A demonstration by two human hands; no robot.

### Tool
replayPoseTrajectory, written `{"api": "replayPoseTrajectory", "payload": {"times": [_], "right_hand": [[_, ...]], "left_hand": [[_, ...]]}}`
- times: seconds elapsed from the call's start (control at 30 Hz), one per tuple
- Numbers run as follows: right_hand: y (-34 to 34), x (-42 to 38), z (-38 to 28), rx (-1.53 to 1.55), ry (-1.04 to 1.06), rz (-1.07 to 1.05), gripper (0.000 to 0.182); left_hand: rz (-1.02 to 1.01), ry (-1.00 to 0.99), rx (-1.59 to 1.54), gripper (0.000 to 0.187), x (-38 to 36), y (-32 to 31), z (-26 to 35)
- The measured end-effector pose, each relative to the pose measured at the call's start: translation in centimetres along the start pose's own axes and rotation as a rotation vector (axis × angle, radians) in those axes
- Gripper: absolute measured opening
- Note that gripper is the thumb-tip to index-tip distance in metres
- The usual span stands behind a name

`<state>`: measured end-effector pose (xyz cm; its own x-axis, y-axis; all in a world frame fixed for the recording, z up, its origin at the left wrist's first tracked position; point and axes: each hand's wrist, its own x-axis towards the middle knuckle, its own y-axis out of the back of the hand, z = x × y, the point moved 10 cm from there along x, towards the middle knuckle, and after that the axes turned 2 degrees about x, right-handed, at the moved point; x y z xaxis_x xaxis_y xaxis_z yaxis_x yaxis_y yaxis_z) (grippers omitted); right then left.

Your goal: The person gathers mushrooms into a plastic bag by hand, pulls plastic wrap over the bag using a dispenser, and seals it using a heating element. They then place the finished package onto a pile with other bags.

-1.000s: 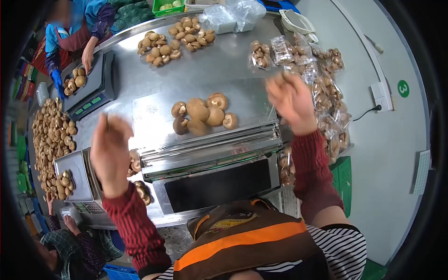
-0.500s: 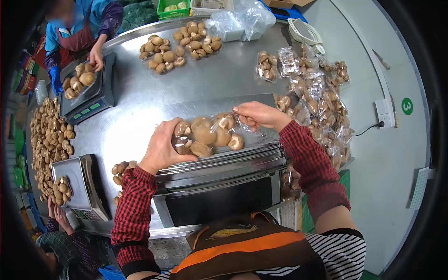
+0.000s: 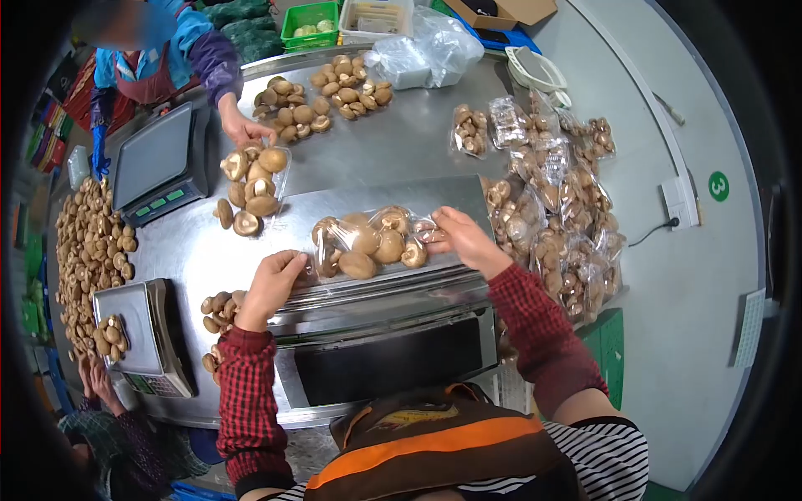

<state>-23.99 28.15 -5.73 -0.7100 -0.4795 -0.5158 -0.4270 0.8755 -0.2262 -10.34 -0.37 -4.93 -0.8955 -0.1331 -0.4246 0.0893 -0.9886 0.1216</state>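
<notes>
Clear plastic film wraps a pack of brown mushrooms [image 3: 365,242] above the metal wrapping machine [image 3: 376,313] in front of me. At the pack's left end, my left hand [image 3: 274,285] pinches the film between thumb and fingers. My right hand [image 3: 461,238] grips the gathered film at the other end, fingers closed on it. Caps and pale stems show through the shiny film. Just beyond my left hand, a co-worker's hand [image 3: 247,131] holds another tray of mushrooms [image 3: 253,184] over the table.
Wrapped mushroom packs [image 3: 568,200] pile up on the right. Loose mushrooms [image 3: 92,250] heap at the far left beside two scales, one bare [image 3: 154,159], one bearing mushrooms [image 3: 134,330]. Unwrapped portions [image 3: 351,83] and plastic bags [image 3: 426,50] lie at the back. Another person's hands [image 3: 98,380] are lower left.
My left hand has slid from around the pack's side to its left end film; my right hand has lowered slightly. The co-worker's mushroom tray has moved off the scale to the right.
</notes>
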Motion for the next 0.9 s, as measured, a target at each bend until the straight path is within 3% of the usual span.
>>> {"api": "replayPoseTrajectory", "payload": {"times": [0.03,0.07,0.13,0.17,0.2,0.27,0.33,0.4,0.47,0.57,0.67,0.73,0.8,0.87,0.9], "right_hand": [[-0.3,-0.4,0.2,0.036,0.029,0.021,0.030],[-0.1,-1.4,0.3,0.048,0.034,0.032,0.030],[0.3,-4.6,-0.3,0.122,0.081,0.079,0.029],[0.1,-7.1,-0.4,0.122,0.073,0.089,0.027],[0.2,-9.7,0.1,0.140,0.067,0.116,0.027],[-0.7,-14.2,2.8,0.245,-0.081,0.039,0.028],[-0.4,-17.6,6.1,0.316,-0.105,0.039,0.028],[-0.2,-20.6,10.9,0.430,-0.268,0.072,0.026],[-0.5,-22.0,13.5,0.428,-0.268,0.158,0.023],[1.6,-23.8,12.4,-0.120,0.089,0.565,0.021],[2.3,-27.5,12.6,-0.518,0.358,0.855,0.025],[4.6,-29.4,16.1,-0.536,0.353,0.931,0.026],[8.0,-30.7,20.6,-0.647,0.354,1.040,0.024],[8.8,-29.3,23.5,-0.664,0.350,1.177,0.022],[8.3,-29.0,23.9,-0.559,0.345,1.254,0.020]], "left_hand": [[0.122,-0.038,0.034,0.028,-0.1,0.3,0.1],[0.267,-0.236,0.165,0.027,-0.1,0.5,1.1],[0.352,-0.174,-0.023,0.028,-2.8,-0.5,2.9],[0.381,-0.263,0.068,0.028,-3.1,-0.2,1.6],[0.367,-0.272,0.061,0.028,-5.4,-1.1,3.3],[0.292,-0.090,-0.100,0.028,-8.6,-2.5,2.0],[0.211,0.008,-0.042,0.029,-11.6,-4.3,0.5],[0.084,0.155,-0.007,0.029,-13.4,-6.1,-2.8],[0.065,0.163,0.095,0.031,-14.1,-7.1,-4.2],[0.337,-0.168,0.168,0.033,-15.1,-7.3,-4.1],[0.282,-0.169,0.314,0.036,-16.1,-10.3,-4.5],[0.218,-0.248,0.422,0.037,-15.6,-11.3,-5.8],[0.272,-0.403,0.838,0.032,-14.2,-11.4,-5.6],[0.329,-0.707,0.976,0.022,-13.8,-14.0,-3.6],[0.286,-0.744,1.002,0.020,-13.2,-15.6,-3.7]]}}
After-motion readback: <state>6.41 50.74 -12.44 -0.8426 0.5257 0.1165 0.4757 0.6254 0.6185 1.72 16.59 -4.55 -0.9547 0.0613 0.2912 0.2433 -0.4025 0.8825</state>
